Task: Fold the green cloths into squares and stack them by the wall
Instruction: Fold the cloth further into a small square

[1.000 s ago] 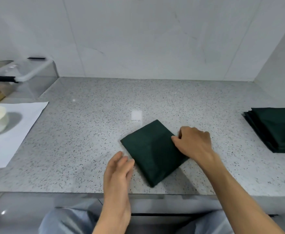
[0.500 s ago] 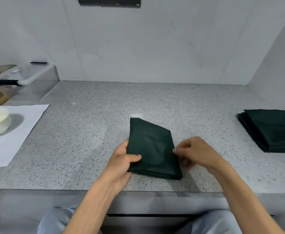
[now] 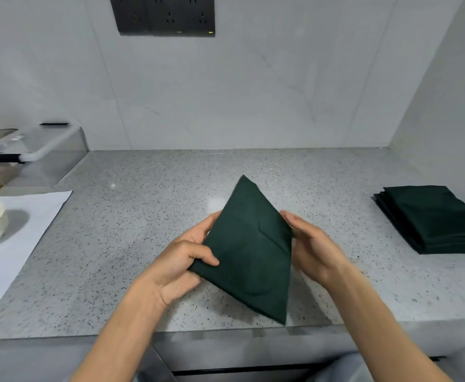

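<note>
Between two hands: one folded cloth

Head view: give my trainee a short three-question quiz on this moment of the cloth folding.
1. True or false: the folded green cloth lies flat on the countertop.
2. Which hands hold that cloth? A) left only B) right only C) both
3. Fill in: the stack of folded cloths sits at the counter's ____ side, by the side wall.

Key:
1. False. It is lifted and tilted, one corner pointing toward the back wall.
2. C. The left hand pinches its left edge with the thumb on top; the right hand holds the right edge.
3. Right.
</note>
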Action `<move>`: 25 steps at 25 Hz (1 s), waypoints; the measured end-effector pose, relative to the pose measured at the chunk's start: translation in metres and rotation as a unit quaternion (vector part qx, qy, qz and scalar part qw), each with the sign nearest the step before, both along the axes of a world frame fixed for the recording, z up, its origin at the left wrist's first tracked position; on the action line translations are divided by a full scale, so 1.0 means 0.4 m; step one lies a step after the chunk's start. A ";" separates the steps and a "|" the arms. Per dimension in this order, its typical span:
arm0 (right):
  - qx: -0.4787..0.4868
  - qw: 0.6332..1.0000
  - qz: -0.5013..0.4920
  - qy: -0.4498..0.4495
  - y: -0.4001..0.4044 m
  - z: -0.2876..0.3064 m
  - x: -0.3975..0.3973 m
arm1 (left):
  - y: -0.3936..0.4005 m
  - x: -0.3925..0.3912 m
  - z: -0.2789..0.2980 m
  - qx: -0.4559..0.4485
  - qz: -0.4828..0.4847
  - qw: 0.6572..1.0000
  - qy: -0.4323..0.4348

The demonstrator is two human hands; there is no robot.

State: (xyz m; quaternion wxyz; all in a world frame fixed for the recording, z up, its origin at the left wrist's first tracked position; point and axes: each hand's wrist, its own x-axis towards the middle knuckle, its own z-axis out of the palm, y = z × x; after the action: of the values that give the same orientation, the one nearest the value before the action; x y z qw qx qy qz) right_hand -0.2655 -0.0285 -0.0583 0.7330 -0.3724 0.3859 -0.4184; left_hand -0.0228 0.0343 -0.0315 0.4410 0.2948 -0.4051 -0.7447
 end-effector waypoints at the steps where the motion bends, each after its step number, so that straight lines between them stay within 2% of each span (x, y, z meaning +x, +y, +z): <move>1: -0.071 0.996 -0.024 0.046 -0.016 0.006 -0.018 | -0.010 0.004 0.012 0.001 -0.026 1.000 -0.012; 3: -0.189 0.970 0.005 0.150 -0.042 0.035 -0.046 | -0.035 0.010 0.037 0.001 -0.065 0.997 -0.046; 4: -0.200 0.965 0.054 0.159 -0.054 0.049 -0.055 | -0.049 0.010 0.048 0.005 -0.074 0.995 -0.062; 6: -0.168 0.965 0.149 0.132 -0.065 0.061 -0.067 | -0.079 0.010 0.060 0.016 -0.077 0.993 -0.084; 8: -0.130 0.967 0.176 0.134 -0.060 0.046 -0.066 | -0.104 0.014 0.056 0.038 -0.058 0.992 -0.102; 12: -0.056 0.980 0.111 0.154 -0.051 0.001 -0.042 | -0.145 0.025 0.020 0.109 0.089 0.980 -0.138; 15: -0.008 0.982 -0.004 0.188 -0.050 0.005 -0.009 | -0.121 0.010 -0.047 0.144 0.183 0.968 -0.097; 17: -0.002 0.960 -0.073 0.269 -0.051 -0.006 0.006 | -0.085 -0.010 -0.088 0.118 0.207 0.966 -0.095; 20: -0.053 0.908 -0.161 0.384 -0.058 -0.036 0.004 | -0.060 -0.063 -0.103 0.081 0.230 0.959 -0.145; 23: -0.097 0.869 -0.146 0.464 -0.069 -0.039 -0.020 | -0.055 -0.122 -0.098 0.091 0.239 0.947 -0.194; 25: -0.081 0.867 -0.133 0.474 -0.065 -0.028 -0.047 | -0.064 -0.140 -0.092 0.135 0.290 0.937 -0.138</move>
State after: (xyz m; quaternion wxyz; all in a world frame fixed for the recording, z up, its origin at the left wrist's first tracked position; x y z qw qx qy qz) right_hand -0.2843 -0.0545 -0.0696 0.3662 -0.5292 0.6975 -0.3152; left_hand -0.0789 0.0089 -0.0685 0.5341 0.5559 -0.2543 -0.5840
